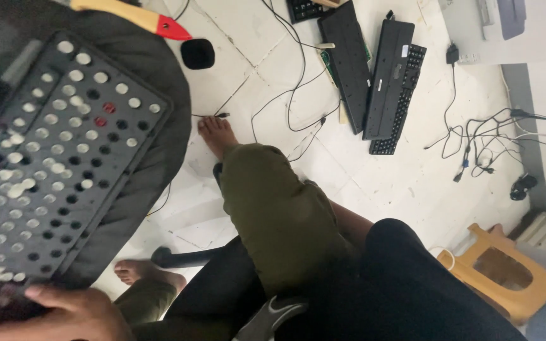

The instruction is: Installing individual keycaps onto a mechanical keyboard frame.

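At the lower left of the frame, one hand point(64, 312) is closed on the near edge of a dark keyboard frame point(52, 158), with the thumb lying over the top of the edge. I believe it is the left hand, but the wrist is cut off by the picture border, so this is not sure. The other hand is not in view, and I cannot tell what it does.

The keyboard frame fills the left side of the frame and rests on a dark cushion point(165, 101). It seems light and stiff, a thin plastic plate with many round holes, some filled with pale rubber domes. These domes look loose and could fall out if the plate is tilted much. The long edges seem the best place to hold, not the perforated middle.

In the centre are the person's knee in olive trousers point(273, 208) and a bare foot point(217, 134). Farther, at the upper middle, two black keyboards point(380, 82) lie on the white floor point(412, 183) among thin cables point(475, 139). A wooden stool point(500, 271) is at the lower right, partly cut off.
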